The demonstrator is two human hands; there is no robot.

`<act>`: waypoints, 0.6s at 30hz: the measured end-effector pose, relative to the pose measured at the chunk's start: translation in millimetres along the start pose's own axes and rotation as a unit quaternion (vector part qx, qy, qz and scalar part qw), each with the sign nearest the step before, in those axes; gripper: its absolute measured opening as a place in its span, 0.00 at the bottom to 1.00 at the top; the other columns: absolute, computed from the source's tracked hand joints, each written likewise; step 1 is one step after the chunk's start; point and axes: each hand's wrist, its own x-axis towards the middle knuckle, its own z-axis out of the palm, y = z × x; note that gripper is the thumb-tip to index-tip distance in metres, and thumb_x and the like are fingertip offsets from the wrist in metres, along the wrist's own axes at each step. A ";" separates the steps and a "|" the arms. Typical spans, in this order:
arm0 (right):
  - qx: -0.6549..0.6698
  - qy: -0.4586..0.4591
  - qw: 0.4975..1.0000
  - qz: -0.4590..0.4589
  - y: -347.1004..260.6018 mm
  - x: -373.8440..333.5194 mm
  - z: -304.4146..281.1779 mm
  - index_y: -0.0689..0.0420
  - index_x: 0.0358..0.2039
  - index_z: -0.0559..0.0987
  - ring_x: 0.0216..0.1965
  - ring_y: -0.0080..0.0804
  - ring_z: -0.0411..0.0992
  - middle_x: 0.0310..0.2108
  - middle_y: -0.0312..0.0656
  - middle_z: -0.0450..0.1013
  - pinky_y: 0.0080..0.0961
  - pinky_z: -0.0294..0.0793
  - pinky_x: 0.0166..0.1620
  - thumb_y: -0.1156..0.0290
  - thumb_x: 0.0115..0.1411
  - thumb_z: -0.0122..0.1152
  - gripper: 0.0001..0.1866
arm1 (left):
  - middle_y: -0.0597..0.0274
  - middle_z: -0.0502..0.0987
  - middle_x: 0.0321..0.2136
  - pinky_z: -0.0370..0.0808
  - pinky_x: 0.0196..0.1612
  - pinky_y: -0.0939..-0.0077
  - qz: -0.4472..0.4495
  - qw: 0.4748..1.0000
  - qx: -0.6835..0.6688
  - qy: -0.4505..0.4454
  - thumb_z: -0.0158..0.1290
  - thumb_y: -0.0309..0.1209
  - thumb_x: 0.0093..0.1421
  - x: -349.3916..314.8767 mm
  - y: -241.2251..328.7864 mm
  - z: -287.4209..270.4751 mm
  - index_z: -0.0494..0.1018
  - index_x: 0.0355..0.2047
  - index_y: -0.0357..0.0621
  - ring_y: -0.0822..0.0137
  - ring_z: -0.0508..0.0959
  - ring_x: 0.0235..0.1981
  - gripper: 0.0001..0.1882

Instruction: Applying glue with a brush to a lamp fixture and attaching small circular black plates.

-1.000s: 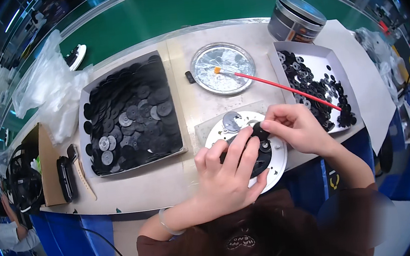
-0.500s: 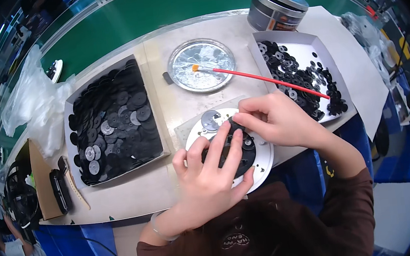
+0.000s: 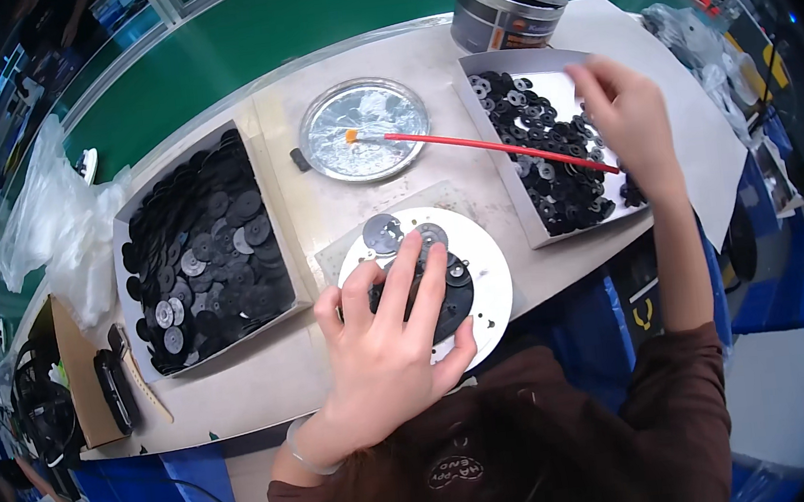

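My left hand (image 3: 383, 346) lies over a black round part (image 3: 455, 312) on a white round plate (image 3: 494, 285), fingers spread and reaching onto small gears. A grey disc (image 3: 382, 234) and a small gear wheel (image 3: 432, 235) sit near its fingertips; the palm hides part of the assembly. Raised over the right-hand white box (image 3: 508, 166) is my right hand (image 3: 639, 128), bent-fingered and blurred. Whether it holds anything cannot be made out. Small black ring-like parts (image 3: 553, 191) fill much of that box.
A red-handled brush (image 3: 499, 147) stretches from a silver round lid (image 3: 383, 163) to the right box. Behind stands a dark tin (image 3: 507, 19). Left are a box of black discs (image 3: 202, 262), a plastic bag (image 3: 56, 219) and a cardboard box (image 3: 88, 382).
My right hand has left the gears beside my left hand and moved up and right, over the box of small parts. My left hand stays on the assembly.
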 end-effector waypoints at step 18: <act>-0.241 -0.136 0.960 0.040 102.4 -2.2 -8.4 0.52 0.27 0.80 0.31 0.31 0.70 0.23 0.37 0.74 0.27 0.70 0.34 0.68 0.47 0.58 0.07 | 0.61 0.71 0.46 0.58 0.41 0.72 0.009 0.999 0.010 0.034 0.55 0.39 0.38 0.2 2.5 4.7 0.73 0.42 0.43 0.61 0.63 0.35 0.27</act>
